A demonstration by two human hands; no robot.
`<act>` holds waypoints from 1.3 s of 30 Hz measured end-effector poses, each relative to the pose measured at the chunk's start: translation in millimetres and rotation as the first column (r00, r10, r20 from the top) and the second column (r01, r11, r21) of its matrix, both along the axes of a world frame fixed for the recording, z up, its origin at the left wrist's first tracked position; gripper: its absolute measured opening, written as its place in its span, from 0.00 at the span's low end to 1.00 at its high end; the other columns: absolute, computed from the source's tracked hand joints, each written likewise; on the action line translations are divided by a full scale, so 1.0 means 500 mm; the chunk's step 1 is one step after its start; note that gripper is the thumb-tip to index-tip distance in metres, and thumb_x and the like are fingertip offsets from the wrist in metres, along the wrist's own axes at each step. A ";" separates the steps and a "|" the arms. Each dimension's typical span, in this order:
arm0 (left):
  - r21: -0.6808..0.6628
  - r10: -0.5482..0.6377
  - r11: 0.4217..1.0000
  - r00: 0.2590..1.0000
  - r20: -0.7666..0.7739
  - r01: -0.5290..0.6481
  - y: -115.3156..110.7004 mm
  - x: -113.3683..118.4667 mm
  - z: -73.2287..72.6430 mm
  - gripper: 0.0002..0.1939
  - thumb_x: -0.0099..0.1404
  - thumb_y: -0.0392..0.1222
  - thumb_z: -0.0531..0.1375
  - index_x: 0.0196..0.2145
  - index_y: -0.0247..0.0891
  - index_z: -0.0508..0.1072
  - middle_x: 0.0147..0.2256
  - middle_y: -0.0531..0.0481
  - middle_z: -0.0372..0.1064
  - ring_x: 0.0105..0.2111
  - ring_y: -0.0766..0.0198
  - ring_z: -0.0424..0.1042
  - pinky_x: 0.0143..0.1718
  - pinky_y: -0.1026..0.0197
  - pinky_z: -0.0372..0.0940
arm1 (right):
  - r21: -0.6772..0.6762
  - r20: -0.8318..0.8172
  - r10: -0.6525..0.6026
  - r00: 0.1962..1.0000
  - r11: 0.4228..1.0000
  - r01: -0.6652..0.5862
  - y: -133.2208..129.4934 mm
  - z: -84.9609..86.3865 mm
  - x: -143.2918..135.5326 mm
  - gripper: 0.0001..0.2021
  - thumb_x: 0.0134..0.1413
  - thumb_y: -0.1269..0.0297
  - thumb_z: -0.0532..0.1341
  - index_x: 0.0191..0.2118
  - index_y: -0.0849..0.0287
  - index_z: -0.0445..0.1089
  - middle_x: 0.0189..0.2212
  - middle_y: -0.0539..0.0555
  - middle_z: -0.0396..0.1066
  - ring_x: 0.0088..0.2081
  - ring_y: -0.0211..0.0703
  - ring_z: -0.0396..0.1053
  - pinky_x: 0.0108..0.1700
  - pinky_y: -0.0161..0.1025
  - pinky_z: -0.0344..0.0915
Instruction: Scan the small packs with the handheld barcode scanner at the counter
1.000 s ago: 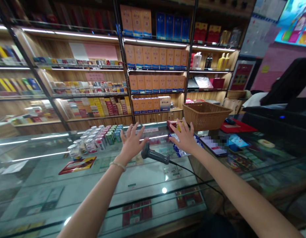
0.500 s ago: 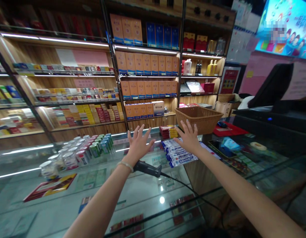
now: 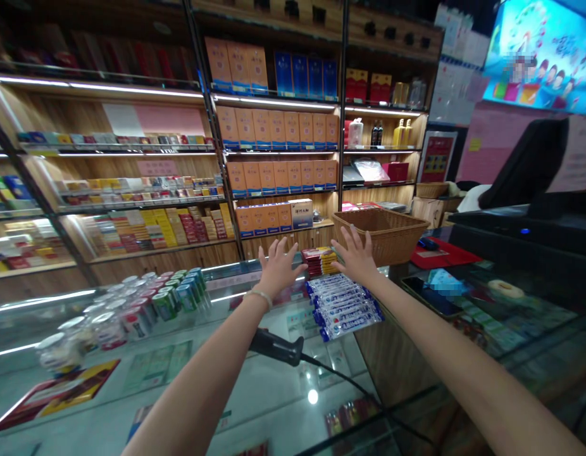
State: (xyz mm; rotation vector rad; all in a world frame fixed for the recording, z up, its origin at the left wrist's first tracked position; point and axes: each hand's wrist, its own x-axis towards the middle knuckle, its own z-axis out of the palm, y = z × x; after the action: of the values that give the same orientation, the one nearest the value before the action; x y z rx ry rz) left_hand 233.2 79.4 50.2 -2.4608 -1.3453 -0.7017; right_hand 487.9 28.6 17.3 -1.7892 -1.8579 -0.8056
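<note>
Both my hands reach forward above the glass counter with fingers spread and nothing in them. My left hand is just left of a small stack of red and yellow packets. My right hand is at the stack's right side; whether either hand touches it I cannot tell. Nearer to me lies a fanned row of blue and white wrapped bars. A black handheld scanner lies under my left forearm, partly hidden by it, its cable trailing right.
Rows of small jars and tins stand on the left of the counter, behind a flat red and yellow packet. A wicker basket, a phone and a black monitor are on the right. Stocked shelves line the back.
The view has shifted and come closer to the counter. My hands have drawn nearer to the red and yellow stack, the left moving right, both still spread.
</note>
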 end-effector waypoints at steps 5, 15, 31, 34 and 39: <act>-0.068 0.011 0.998 0.999 -0.038 -0.014 0.050 0.029 0.012 0.40 0.68 0.69 0.56 0.70 0.46 0.65 0.75 0.35 0.46 0.74 0.37 0.44 0.69 0.21 0.34 | -0.079 0.094 0.051 0.994 0.996 -0.043 0.040 0.010 0.028 0.34 0.59 0.49 0.68 0.69 0.52 0.65 0.78 0.63 0.39 0.77 0.65 0.32 0.72 0.73 0.23; -0.179 0.020 0.982 0.976 -0.215 -0.060 0.126 0.072 0.033 0.43 0.62 0.73 0.60 0.68 0.50 0.66 0.76 0.39 0.41 0.76 0.38 0.37 0.70 0.23 0.32 | -0.211 0.352 0.138 0.926 0.975 -0.066 0.145 0.051 0.060 0.37 0.49 0.45 0.73 0.63 0.52 0.73 0.77 0.61 0.44 0.78 0.66 0.31 0.72 0.72 0.17; -0.336 -0.031 0.937 0.938 -0.346 -0.093 0.199 0.111 0.032 0.41 0.55 0.76 0.62 0.61 0.54 0.74 0.76 0.42 0.41 0.76 0.34 0.34 0.68 0.21 0.29 | -0.456 0.158 0.237 0.959 0.879 -0.142 0.338 0.030 0.087 0.22 0.45 0.46 0.69 0.47 0.44 0.82 0.74 0.51 0.56 0.77 0.63 0.33 0.70 0.69 0.11; -0.356 -0.039 0.929 0.932 -0.360 -0.098 0.202 0.111 0.035 0.39 0.55 0.76 0.61 0.57 0.54 0.78 0.76 0.43 0.45 0.76 0.35 0.34 0.68 0.21 0.29 | -0.531 0.220 0.182 0.958 0.847 -0.039 0.332 0.036 0.081 0.25 0.43 0.46 0.71 0.49 0.47 0.82 0.74 0.54 0.54 0.78 0.65 0.30 0.69 0.70 0.10; -0.359 -0.043 0.929 0.939 -0.340 -0.087 0.207 0.112 0.032 0.36 0.54 0.75 0.62 0.54 0.56 0.80 0.75 0.46 0.47 0.75 0.34 0.35 0.68 0.21 0.29 | -0.560 0.260 0.151 0.954 0.828 0.021 0.316 0.042 0.074 0.26 0.43 0.49 0.72 0.52 0.46 0.81 0.75 0.53 0.52 0.77 0.67 0.31 0.70 0.68 0.10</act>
State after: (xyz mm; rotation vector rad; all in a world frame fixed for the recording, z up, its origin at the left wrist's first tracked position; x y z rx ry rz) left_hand 289.0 183.0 66.2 -2.6765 -1.4638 0.0058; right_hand 524.8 186.6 38.3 -2.0013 -2.5461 -0.5525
